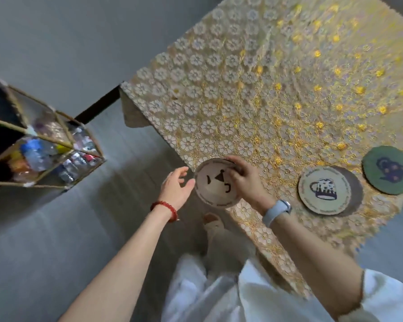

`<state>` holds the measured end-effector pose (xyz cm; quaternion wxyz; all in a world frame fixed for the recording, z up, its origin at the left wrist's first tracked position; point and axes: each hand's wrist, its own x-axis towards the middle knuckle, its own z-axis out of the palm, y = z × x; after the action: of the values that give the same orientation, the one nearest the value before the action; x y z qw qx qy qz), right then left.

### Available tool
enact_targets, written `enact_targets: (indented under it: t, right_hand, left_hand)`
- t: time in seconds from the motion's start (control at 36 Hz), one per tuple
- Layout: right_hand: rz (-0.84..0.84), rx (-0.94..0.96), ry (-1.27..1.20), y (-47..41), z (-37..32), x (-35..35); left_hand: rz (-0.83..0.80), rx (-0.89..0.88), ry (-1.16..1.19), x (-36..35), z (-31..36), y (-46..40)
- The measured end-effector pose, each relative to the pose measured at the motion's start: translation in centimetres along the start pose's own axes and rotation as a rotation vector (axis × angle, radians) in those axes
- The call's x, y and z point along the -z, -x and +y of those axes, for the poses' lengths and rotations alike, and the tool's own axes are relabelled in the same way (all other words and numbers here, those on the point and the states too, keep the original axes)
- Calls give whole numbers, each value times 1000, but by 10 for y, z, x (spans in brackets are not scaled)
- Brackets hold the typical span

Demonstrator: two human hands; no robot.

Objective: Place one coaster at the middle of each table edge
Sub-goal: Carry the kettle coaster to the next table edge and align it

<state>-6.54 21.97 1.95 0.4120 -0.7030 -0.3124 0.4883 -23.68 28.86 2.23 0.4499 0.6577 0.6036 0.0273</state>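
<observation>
Beige coaster (pixel 215 185), head view: held by the right hand (pixel 243 180) over the table (pixel 254 94) edge; left hand (pixel 176 188) spread wide at its nine o'clock, nearer the floor. Two coasters (pixel 322 190) (pixel 389 169) lay at three o'clock.

Illumination was moderate and diffuse, with a cool cast on the grey floor (pixel 56 228). Gold threads in the tablecloth (pixel 277 89) on the counter returned specular glints, strongest toward the upper right. A soft shadow lay on the floor beneath the counter's near edge. Wide-angle distortion bent straight lines near the frame borders. Motion blur softened the bottle rack (pixel 44 147) at left and the white clothing (pixel 219 293) at bottom.
</observation>
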Motion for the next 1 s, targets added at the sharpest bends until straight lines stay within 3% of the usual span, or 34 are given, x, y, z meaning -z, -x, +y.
enact_targets:
  t: [0.22, 0.47, 0.58, 0.86, 1.0]
  right_hand:
    - [292, -146, -76, -3, 5, 5]
    - [507, -271, -22, -21, -2, -11]
    - [524, -294, -30, -34, -10, -25]
    - [649, -343, 201, -53, -9, -36]
    - [699, -424, 172, -38, 6, -48]
  left_hand:
    - [-189, -163, -245, -4, 20, -43]
    - [-377, -515, -693, 20, 26, -100]
    - [-437, -638, -842, 35, 24, -128]
    - [-448, -810, -974, 42, 9, -155]
    - [-443, -865, -957, 32, 7, -160]
